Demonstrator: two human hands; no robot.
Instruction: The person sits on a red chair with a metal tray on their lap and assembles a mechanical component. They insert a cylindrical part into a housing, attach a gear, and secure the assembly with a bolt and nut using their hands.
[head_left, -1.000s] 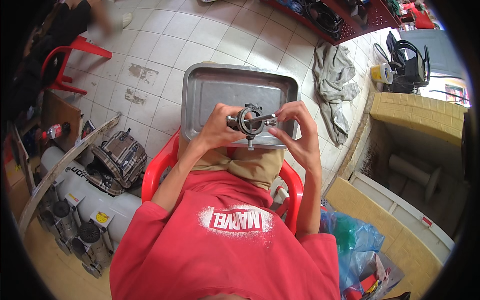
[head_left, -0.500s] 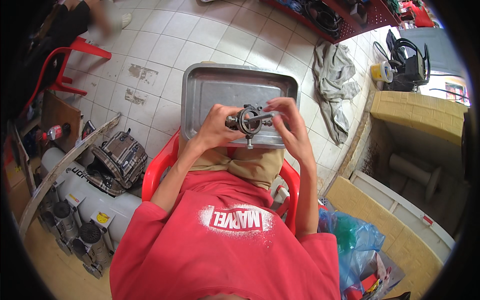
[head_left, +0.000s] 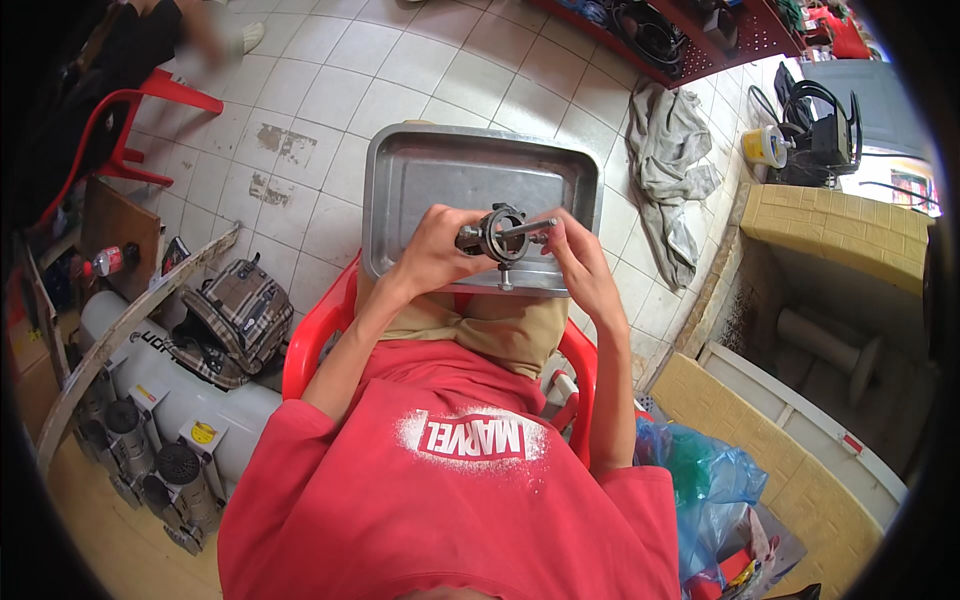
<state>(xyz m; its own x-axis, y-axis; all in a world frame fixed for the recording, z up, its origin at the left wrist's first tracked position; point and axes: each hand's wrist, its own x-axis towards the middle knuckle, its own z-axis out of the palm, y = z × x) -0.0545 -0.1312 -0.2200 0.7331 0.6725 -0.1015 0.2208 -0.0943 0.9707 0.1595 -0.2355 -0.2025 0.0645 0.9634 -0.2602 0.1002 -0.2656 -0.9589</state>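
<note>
Hand, left [head_left: 438, 246]: curled around side of ring fitting [head_left: 489, 240]
Hand, right [head_left: 582, 262]: at outer end of metal rod [head_left: 528, 228], partly blurred; grip cannot be told
Ring fitting: dark, above tray [head_left: 373, 200], rod across opening
Tray: rectangular, grey metal

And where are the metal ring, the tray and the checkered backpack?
Metal ring [head_left: 487, 238]: head view, on its left rim.
Tray [head_left: 460, 183]: head view, on its bare bottom.
Checkered backpack [head_left: 243, 312]: head view, around its middle.
</note>
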